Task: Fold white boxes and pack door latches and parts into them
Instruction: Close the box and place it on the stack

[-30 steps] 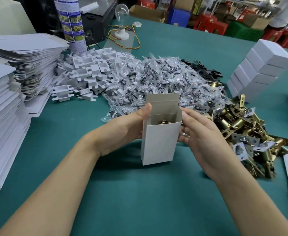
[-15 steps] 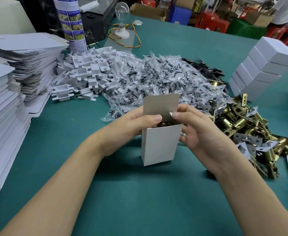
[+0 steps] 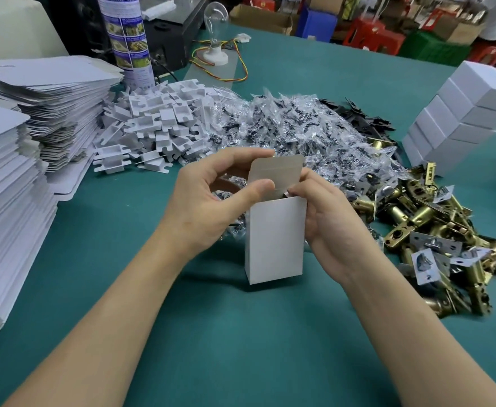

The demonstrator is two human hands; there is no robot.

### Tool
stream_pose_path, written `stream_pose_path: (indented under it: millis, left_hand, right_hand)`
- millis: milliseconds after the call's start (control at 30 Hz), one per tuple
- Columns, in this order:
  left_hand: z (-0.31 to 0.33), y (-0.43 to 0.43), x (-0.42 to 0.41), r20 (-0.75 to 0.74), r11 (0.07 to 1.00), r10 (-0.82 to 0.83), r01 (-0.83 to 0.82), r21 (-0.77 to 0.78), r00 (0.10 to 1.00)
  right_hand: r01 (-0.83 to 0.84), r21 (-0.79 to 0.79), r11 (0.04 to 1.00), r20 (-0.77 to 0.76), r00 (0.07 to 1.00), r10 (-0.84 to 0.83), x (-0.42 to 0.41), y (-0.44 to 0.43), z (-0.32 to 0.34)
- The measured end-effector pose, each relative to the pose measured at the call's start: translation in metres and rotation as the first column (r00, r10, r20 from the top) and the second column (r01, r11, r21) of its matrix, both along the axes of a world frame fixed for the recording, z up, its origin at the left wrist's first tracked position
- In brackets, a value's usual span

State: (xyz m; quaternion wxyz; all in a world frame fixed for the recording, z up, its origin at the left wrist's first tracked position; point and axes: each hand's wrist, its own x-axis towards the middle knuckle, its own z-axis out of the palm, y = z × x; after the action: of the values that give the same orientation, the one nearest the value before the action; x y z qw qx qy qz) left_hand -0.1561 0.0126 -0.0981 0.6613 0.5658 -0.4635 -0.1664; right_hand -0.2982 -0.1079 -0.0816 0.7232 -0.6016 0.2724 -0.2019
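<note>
A: Where does the box point(image 3: 274, 239) stand?
B: Upright on the table point(image 3: 240, 348), centre, between left hand point(image 3: 208, 207) and right hand point(image 3: 331, 227). Flat blanks point(image 3: 11, 201) piled at left; latches point(image 3: 434, 230) heaped at right; bagged parts point(image 3: 299, 136) behind; stacked boxes point(image 3: 461, 113) at far right.

No text legible in view.
Tall printed canister point(image 3: 129, 39), 11 o'clock: white label band at top with dark lines of print. Below it, column of small photo panels on blue-purple ground, caption lines beside panels. All too small and blurred to read.
Paper tags point(image 3: 424, 264) among brass latches point(image 3: 417, 218), 3 o'clock: dark printed mark on white, form unclear, no characters resolvable.
Brass strip point(image 3: 431, 171), 2 o'clock: dark marks along face, holes or stamping, cannot tell.
</note>
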Motion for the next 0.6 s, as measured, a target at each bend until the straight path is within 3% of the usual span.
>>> stream_pose_path:
  millis: [233, 600]
  left_hand:
    - [0.0, 0.002, 0.002, 0.084, 0.998, -0.029, 0.025, 0.053, 0.996]
    - [-0.002, -0.003, -0.004, 0.055, 0.997, -0.074, 0.072, 0.036, 0.996]
  right_hand:
    - [-0.037, 0.023, 0.999, 0.068, 0.997, 0.036, 0.0, -0.005, -0.008]
    - [-0.112, 0.112, 0.987, 0.203, 0.975, 0.087, -0.018, -0.007, -0.012]
